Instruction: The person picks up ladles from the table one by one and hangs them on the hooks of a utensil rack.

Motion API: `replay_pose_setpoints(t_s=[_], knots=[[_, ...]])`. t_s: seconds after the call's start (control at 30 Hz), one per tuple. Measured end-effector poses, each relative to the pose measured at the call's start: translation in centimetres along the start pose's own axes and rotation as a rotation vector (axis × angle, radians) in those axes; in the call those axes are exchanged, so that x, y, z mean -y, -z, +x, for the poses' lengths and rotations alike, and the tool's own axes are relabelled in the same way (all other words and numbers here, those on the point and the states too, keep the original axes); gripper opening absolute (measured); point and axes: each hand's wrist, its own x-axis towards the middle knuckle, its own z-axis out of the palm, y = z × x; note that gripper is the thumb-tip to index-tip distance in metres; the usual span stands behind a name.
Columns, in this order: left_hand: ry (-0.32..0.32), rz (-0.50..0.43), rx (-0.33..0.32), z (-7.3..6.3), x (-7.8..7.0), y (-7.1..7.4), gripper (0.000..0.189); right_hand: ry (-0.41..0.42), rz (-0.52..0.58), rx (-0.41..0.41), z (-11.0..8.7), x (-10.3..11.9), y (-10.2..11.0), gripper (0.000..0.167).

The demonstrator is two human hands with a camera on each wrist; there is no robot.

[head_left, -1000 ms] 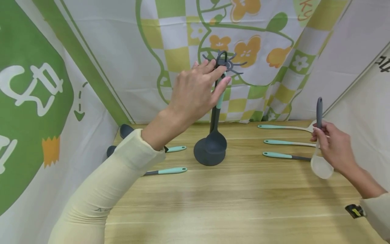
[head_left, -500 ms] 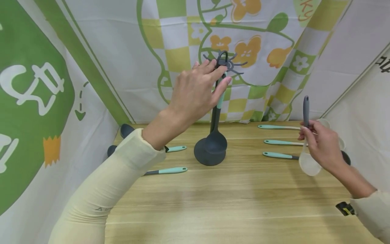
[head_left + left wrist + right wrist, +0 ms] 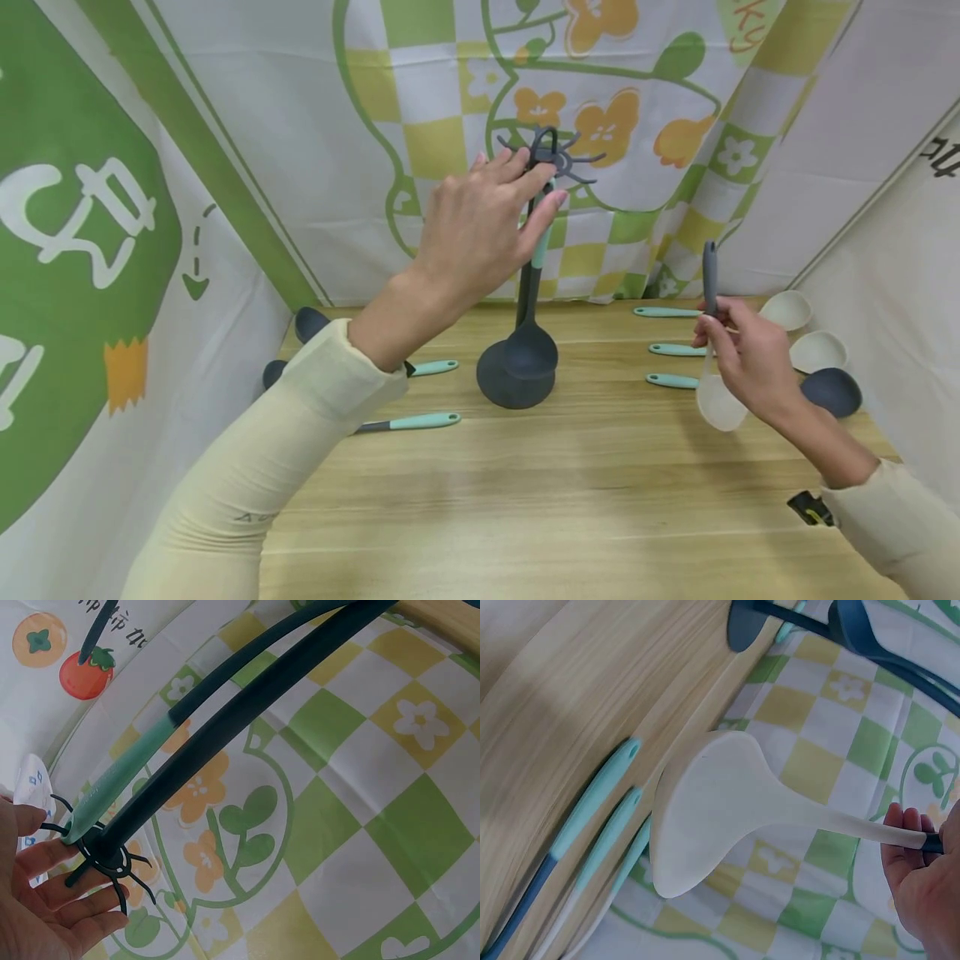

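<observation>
A dark grey utensil stand (image 3: 491, 379) rises upright at the table's middle, with several hooks around its top. From one hook hangs a dark ladle (image 3: 531, 350) with a mint handle. My left hand (image 3: 483, 221) holds the stand's top, its fingers (image 3: 97, 904) among the hooks beside the ladle's handle end. To the right, my right hand (image 3: 753, 354) grips a white ladle (image 3: 712, 814) by its dark grey handle (image 3: 710, 275), bowl down, above the table. This ladle is apart from the stand.
At the right lie two pale ladles (image 3: 786, 310) and a dark ladle (image 3: 832, 392), all with mint handles. More mint-handled utensils (image 3: 423, 421) lie at the left, partly behind my left sleeve. A printed cloth (image 3: 442, 108) hangs behind the wooden table (image 3: 525, 500).
My right hand has moved left with the white ladle, toward the stand, uncovering the bowls at the right. My left hand has stayed at the stand's top.
</observation>
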Motion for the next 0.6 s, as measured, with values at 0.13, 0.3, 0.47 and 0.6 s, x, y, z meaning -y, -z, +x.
replay_pose_setpoints(t_s=[0.13,0.3,0.47,0.6], knots=[[0.003,-0.006,0.001,0.0,-0.1,0.0,0.040,0.016,0.028,-0.004,0.2,0.8,-0.8,0.022],[0.006,-0.009,0.004,0.0,-0.1,0.1,0.041,0.046,0.051,-0.026,0.5,1.8,-1.8,0.025],[0.009,-0.009,0.003,0.0,-0.1,0.1,0.041,0.064,0.048,-0.039,0.9,2.6,-2.8,0.022],[0.017,-0.011,0.013,0.0,-0.1,0.1,0.043,0.066,0.067,-0.039,1.2,3.4,-3.4,0.020]])
